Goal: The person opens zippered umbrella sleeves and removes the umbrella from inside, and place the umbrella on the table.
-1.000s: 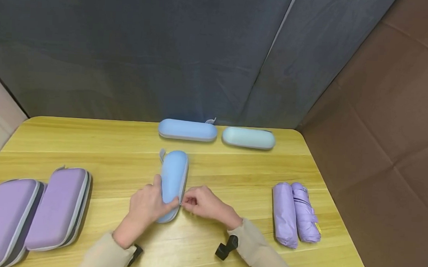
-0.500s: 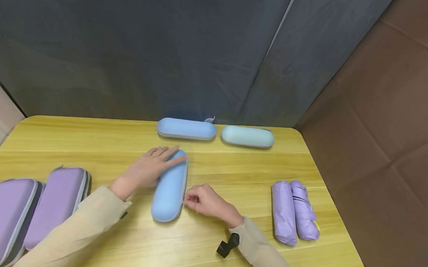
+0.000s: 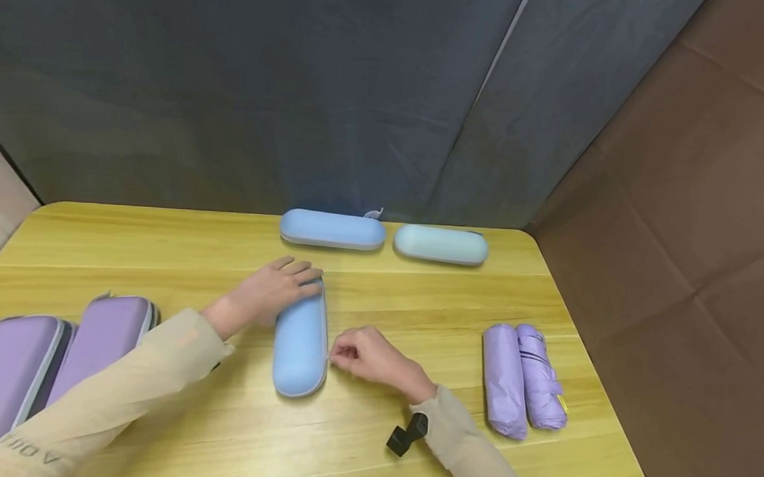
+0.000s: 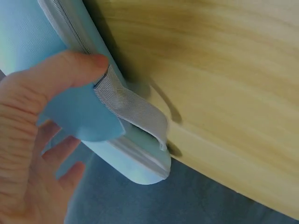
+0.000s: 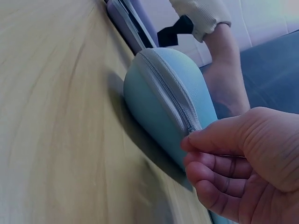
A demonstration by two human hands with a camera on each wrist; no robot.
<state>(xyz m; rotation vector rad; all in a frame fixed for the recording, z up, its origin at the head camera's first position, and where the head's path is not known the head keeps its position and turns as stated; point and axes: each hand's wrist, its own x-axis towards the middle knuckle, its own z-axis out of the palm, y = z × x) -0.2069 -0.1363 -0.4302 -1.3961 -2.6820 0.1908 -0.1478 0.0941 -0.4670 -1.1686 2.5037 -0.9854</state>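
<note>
A light blue zippered case (image 3: 300,349) lies lengthwise on the table between the hands. Across its far end rests the left hand (image 3: 274,287), fingers spread over the top; in the left wrist view the thumb of that hand (image 4: 32,116) lies by the zipper seam, beside a grey fabric loop (image 4: 135,109). At the case's right side, the right hand (image 3: 373,359) pinches the zipper pull. The right wrist view shows this hand's (image 5: 243,163) thumb and forefinger at the slider on the seam (image 5: 170,93), other fingers curled.
At the table's back edge lie another blue case (image 3: 333,229) and a mint case (image 3: 441,244). Two larger purple cases (image 3: 11,372) (image 3: 105,329) stand at the left, partly behind the left sleeve. Two purple folded umbrellas (image 3: 505,379) (image 3: 540,377) lie at the right.
The left hand has moved from the case's near part to its far end. The case has turned slightly, its far end shifting left. The right hand has moved slightly right, still at the zipper.
</note>
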